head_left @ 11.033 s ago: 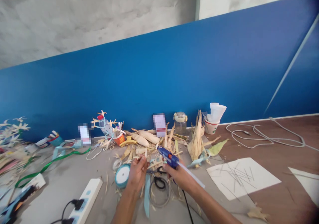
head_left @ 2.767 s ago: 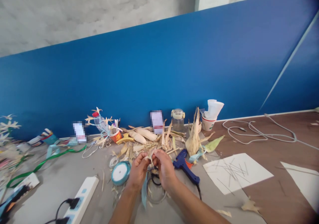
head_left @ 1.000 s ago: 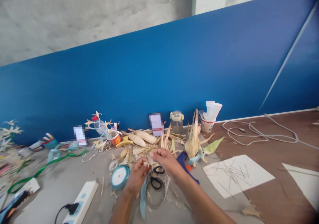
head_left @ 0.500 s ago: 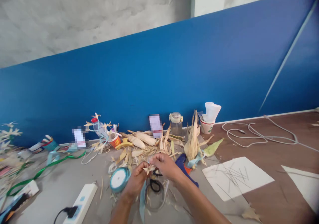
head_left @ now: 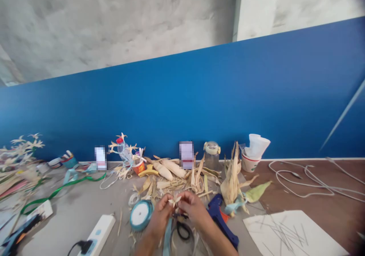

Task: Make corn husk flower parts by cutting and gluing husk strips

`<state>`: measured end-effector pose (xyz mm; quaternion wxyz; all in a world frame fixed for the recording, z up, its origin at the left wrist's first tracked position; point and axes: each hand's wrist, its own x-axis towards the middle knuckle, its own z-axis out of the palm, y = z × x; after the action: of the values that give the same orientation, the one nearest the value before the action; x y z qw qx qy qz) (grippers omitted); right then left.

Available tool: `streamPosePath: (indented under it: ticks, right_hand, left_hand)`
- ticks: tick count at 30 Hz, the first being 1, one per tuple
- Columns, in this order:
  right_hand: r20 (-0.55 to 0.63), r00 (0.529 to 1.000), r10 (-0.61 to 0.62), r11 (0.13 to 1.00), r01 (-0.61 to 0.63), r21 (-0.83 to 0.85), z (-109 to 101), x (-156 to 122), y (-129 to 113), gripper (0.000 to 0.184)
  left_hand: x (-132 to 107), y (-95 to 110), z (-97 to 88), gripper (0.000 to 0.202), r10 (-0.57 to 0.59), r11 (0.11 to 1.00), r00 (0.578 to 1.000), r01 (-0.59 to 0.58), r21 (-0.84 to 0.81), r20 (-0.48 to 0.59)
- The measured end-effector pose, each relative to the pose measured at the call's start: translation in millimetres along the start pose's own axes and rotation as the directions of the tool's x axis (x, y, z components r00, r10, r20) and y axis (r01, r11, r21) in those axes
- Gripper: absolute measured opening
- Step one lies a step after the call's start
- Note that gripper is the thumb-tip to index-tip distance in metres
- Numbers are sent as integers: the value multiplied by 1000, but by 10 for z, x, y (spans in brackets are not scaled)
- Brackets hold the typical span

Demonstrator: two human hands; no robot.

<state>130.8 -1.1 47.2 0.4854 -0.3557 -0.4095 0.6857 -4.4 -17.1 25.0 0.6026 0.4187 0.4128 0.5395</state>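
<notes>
A small pale flower that looks made of corn husk (head_left: 174, 201) is pinched between the fingers of both hands, low in the middle of the head view. My left hand (head_left: 162, 215) grips it from the left, and my right hand (head_left: 194, 209) holds it from the right. Black-handled scissors (head_left: 184, 231) lie just below my hands, partly hidden. To the left of my left hand rests a spool of blue ribbon (head_left: 142, 215). A dark blue glue gun (head_left: 221, 220) lies beside my right forearm. Dry corn husks (head_left: 171, 185) are heaped beyond my fingers.
A white power strip (head_left: 99, 231) lies front left, near a green ribbon (head_left: 61, 189). A bottle with husk flowers (head_left: 122, 149), a jar (head_left: 211, 155) and a paper cup (head_left: 250, 163) stand along the blue partition (head_left: 171, 104). Thin wires lie on white paper (head_left: 285, 235), right.
The view has tilted upward, so the table sits lower and further right in the picture. Both hands still hold the flower, whose petals now show more plainly between the fingertips.
</notes>
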Motion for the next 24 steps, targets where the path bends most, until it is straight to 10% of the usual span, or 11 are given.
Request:
streamPosePath:
  ticks: [24]
  right_hand:
    - [-180,971,-157,986,144,-80,73,8,199,22]
  left_hand:
    - [25,-87,85,46,70,983,991,-49,178,-115]
